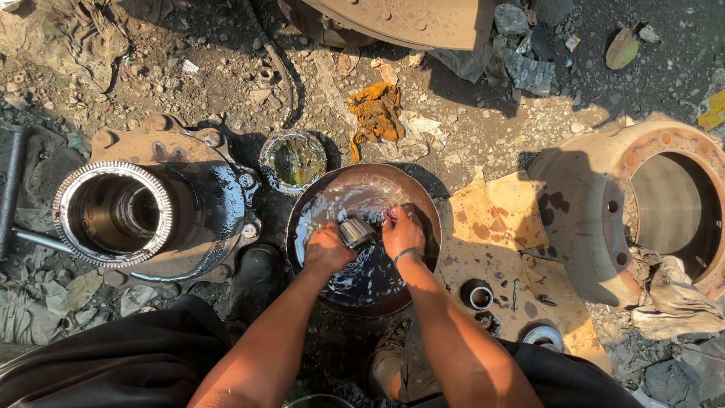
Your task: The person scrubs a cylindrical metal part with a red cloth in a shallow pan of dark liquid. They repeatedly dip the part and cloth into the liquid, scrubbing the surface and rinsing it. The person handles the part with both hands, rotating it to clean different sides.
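A round metal basin (pixel 411 198) holding dark oily liquid stands on the dirt in front of me. Over its middle, my left hand (pixel 327 250) and my right hand (pixel 402 232) both grip a ribbed metal bearing (pixel 356 231) between them, just above or in the liquid. A thin band circles my right wrist. Both hands are wet and dark with oil.
A greasy wheel hub (pixel 121 214) with a toothed ring lies at left, a small tin of grease (pixel 294 159) behind the basin. At right a brake drum (pixel 649 204) rests beside stained cardboard (pixel 498 219) carrying small rings and bolts. An orange rag (pixel 375 112) lies beyond.
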